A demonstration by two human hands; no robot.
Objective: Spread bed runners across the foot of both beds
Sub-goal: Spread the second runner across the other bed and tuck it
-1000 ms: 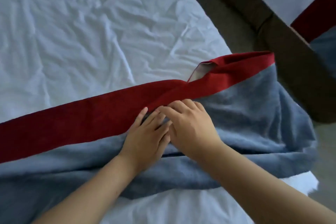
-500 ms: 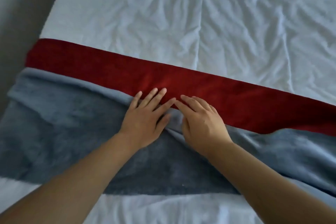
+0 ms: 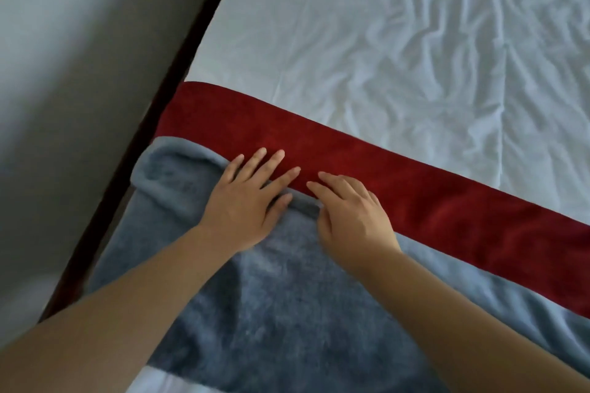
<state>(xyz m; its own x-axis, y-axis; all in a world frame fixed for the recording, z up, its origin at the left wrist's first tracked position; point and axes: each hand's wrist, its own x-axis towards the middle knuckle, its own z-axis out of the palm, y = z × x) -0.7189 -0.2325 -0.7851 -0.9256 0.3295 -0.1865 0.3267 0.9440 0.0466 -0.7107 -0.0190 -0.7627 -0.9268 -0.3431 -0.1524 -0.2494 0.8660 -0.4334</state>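
The bed runner (image 3: 415, 201) is judged soft, limp and light. It is pressed flat by the left hand (image 3: 245, 204) and right hand (image 3: 351, 217), fingers (image 3: 274, 160) straight, nothing gripped. Its curled corner (image 3: 166, 169) is best pinched at the edge.

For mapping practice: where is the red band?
Head view: the red band runs from centre-left to the right edge, between white sheet and grey fleece, left hand and right hand fingertips on it.

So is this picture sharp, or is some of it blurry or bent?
Head view: soft even light, no glare; white sheet creases read clearly; left hand and right hand look fairly sharp on the bed runner; the wall at left looks blurred.
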